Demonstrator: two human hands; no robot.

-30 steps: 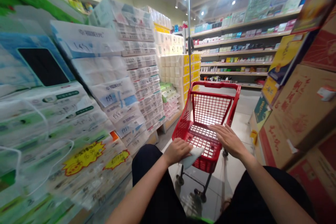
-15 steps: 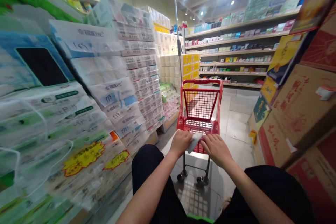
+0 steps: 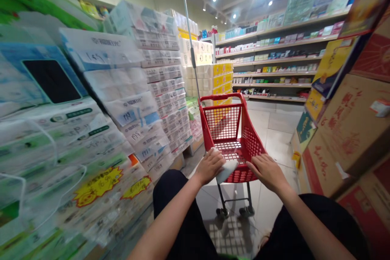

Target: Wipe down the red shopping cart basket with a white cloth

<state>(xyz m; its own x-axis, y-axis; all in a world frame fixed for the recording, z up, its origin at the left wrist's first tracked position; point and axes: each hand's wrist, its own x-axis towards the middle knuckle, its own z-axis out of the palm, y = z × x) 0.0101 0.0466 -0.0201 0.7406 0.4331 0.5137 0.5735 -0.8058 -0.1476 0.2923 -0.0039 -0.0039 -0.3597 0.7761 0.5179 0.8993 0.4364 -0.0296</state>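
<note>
A small red shopping cart (image 3: 254, 142) with mesh panels stands before my knees, turned at an angle. My left hand (image 3: 211, 165) is closed over a white cloth (image 3: 228, 170), perhaps a wipe or tissue, at the cart's near left corner. Part of the cloth hangs below the fingers. On the near right corner, my right hand (image 3: 265, 170) has its fingers curled over the red rim, thumb towards the middle. The seat and grid inside the cart look bare. A thin pole (image 3: 192, 55) rises from the cart's far left corner, leaning left.
Tall stacks of packaged tissue (image 3: 166, 89) line the left side, with yellow price signs (image 3: 99, 185) low down. Cardboard boxes (image 3: 356, 118) are piled close on the right. Shelves of small goods (image 3: 274, 57) stand at the back beyond the tiled floor (image 3: 276, 142).
The cart has turned, its far end swinging left and its near end right. The pole has shifted left and tilts more. My hands are farther apart, and more of the white cloth shows.
</note>
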